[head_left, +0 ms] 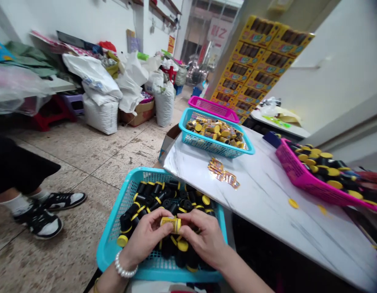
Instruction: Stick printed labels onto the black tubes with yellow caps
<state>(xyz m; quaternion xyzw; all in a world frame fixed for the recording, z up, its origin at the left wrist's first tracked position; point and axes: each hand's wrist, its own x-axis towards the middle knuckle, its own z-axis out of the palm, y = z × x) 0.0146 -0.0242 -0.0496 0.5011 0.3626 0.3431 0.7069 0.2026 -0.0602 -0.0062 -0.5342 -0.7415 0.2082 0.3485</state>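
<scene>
Between my two hands is a small canister (171, 224) with a yellow printed label around it and a yellow cap at its right end. My left hand (148, 232), with a pearl bracelet at the wrist, pinches the canister's left part. My right hand (203, 236) grips its right end with thumb and fingers. Right below both hands, a blue plastic basket (110, 238) holds many black canisters with yellow caps, lying in all directions. A few shiny printed labels (223, 173) lie in loose piles on the marble-patterned table (252, 179) ahead.
Farther along the table stands a blue basket (219, 150) of labelled canisters, with a pink basket (212, 109) behind it. At right, another pink basket (310, 183) holds black canisters. A yellow cap (293, 203) lies nearby. Yellow boxes (252, 65) are stacked behind. A person's shoes (38, 219) are at left.
</scene>
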